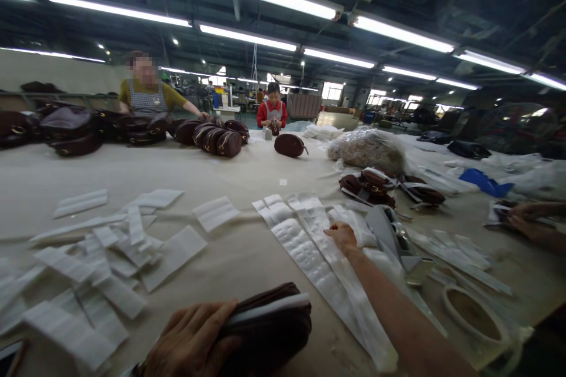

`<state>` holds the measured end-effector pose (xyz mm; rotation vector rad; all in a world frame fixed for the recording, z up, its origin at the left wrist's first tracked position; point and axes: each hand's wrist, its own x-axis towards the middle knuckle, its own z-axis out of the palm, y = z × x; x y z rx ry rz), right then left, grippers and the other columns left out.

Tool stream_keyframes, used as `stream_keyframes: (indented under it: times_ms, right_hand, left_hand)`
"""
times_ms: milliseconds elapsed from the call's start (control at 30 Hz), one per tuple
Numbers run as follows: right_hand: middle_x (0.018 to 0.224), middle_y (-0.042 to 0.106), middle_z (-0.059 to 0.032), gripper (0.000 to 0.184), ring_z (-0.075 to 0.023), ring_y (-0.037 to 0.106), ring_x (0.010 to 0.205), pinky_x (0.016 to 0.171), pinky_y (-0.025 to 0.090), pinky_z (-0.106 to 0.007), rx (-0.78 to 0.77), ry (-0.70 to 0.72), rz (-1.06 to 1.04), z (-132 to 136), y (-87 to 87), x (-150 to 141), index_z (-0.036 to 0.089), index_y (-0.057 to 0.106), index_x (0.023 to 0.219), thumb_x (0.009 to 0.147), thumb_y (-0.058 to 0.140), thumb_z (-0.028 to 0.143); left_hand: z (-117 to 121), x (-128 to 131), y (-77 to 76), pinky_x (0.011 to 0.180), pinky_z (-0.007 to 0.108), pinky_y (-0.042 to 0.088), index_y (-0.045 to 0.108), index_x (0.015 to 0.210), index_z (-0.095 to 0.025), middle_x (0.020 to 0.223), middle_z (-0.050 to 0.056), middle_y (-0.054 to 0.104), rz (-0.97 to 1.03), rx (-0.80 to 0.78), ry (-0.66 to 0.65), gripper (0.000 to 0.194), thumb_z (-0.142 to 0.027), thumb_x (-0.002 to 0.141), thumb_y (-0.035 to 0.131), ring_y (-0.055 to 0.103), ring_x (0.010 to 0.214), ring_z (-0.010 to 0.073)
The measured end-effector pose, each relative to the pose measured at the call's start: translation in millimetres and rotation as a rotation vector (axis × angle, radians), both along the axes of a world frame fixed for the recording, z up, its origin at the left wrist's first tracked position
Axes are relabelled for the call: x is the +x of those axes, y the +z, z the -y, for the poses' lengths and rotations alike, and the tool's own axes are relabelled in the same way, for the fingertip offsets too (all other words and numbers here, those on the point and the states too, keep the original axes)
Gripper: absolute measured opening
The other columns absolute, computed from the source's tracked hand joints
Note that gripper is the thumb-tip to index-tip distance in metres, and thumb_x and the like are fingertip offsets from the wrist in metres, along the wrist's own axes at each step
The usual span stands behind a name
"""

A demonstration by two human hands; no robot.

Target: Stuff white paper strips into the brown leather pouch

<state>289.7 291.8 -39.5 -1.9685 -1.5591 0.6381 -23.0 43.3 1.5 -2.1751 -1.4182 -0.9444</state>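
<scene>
My left hand [192,339] grips a dark brown leather pouch [269,324] at the near edge of the table; a white strip lies along the pouch's top. My right hand [342,237] reaches forward with the arm stretched out and rests on a pile of long white foam strips [305,247] in the middle of the table. Its fingers curl down onto the strips; whether they pinch one I cannot tell.
Loose white strips [101,259] litter the left of the cream table [247,177]. Brown bags [221,140] are stacked at the far side, where two people work. A tape roll [473,312] lies near right. Another person's hand [526,221] is at right, beside more bags [375,185].
</scene>
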Motion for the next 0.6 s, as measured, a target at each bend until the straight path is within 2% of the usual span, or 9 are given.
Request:
stream_keyframes:
  times_ms: [100, 167, 300, 367, 433, 533, 600]
  right_hand:
    - [0.059, 0.057, 0.0027, 0.018, -0.0160, 0.060, 0.068, 0.067, 0.046, -0.029, 0.102, 0.009, -0.135, 2, 12.9, -9, 0.017, 0.053, 0.063, 0.068, 0.070, 0.019]
    - [0.059, 0.058, 0.0029, 0.017, -0.0171, 0.061, 0.067, 0.067, 0.047, -0.029, 0.155, 0.071, -0.259, 8, 25.2, -24, 0.017, 0.057, 0.072, 0.062, 0.070, 0.016]
    - [0.069, 0.063, 0.0038, 0.044, -0.0144, 0.064, 0.070, 0.072, 0.050, -0.028, 0.215, 0.286, -0.491, 37, 50.2, -70, 0.017, 0.056, 0.103, 0.061, 0.069, 0.017]
    - [0.070, 0.064, 0.0043, 0.042, -0.0135, 0.063, 0.070, 0.073, 0.051, -0.028, 0.284, 0.478, -0.593, 59, 60.0, -95, 0.019, 0.059, 0.101, 0.062, 0.072, 0.019]
    - [0.070, 0.065, 0.0032, 0.026, -0.0129, 0.062, 0.068, 0.070, 0.050, -0.027, 0.413, 0.740, -0.652, 83, 69.0, -114, 0.020, 0.064, 0.090, 0.066, 0.074, 0.021]
    - [0.076, 0.069, -0.0003, 0.007, -0.0124, 0.062, 0.071, 0.067, 0.049, -0.024, 0.576, 1.074, -0.584, 115, 84.6, -130, 0.020, 0.067, 0.084, 0.077, 0.069, 0.020]
    - [0.085, 0.071, -0.0029, 0.009, -0.0128, 0.064, 0.077, 0.068, 0.050, -0.024, 0.599, 1.230, -0.504, 130, 95.9, -134, 0.020, 0.067, 0.091, 0.084, 0.063, 0.017]
  left_hand:
    - [0, 2, 2.3, 0.067, 0.020, 0.046, 0.061, 0.103, -0.023, 0.085, -0.003, 0.068, 0.017, 0.033, -0.020, 0.030, -0.044, 0.093, 0.043, 0.062, 0.071, 0.0110]
    - [1, 3, 3.5, 0.067, 0.021, 0.046, 0.061, 0.103, -0.022, 0.085, -0.002, 0.068, 0.028, 0.022, -0.023, 0.030, -0.044, 0.094, 0.043, 0.062, 0.071, 0.0112]
    - [5, 4, 2.1, 0.068, 0.025, 0.046, 0.059, 0.107, -0.024, 0.088, -0.001, 0.068, 0.064, -0.098, -0.004, 0.025, -0.040, 0.092, 0.048, 0.062, 0.074, 0.0139]
    - [6, 6, 0.1, 0.069, 0.027, 0.047, 0.059, 0.108, -0.024, 0.090, 0.000, 0.067, 0.111, -0.144, -0.002, 0.024, -0.038, 0.091, 0.050, 0.062, 0.077, 0.0155]
    - [7, 8, -1.9, 0.071, 0.030, 0.046, 0.060, 0.108, -0.023, 0.090, 0.002, 0.067, 0.158, -0.171, -0.003, 0.025, -0.038, 0.090, 0.049, 0.062, 0.078, 0.0171]
    - [8, 11, -3.4, 0.070, 0.032, 0.046, 0.061, 0.106, -0.022, 0.090, 0.003, 0.068, 0.200, -0.209, 0.007, 0.026, -0.039, 0.090, 0.050, 0.062, 0.078, 0.0189]
    - [9, 11, -2.4, 0.070, 0.033, 0.046, 0.061, 0.105, -0.022, 0.089, 0.004, 0.068, 0.218, -0.221, 0.027, 0.026, -0.039, 0.089, 0.051, 0.062, 0.077, 0.0194]
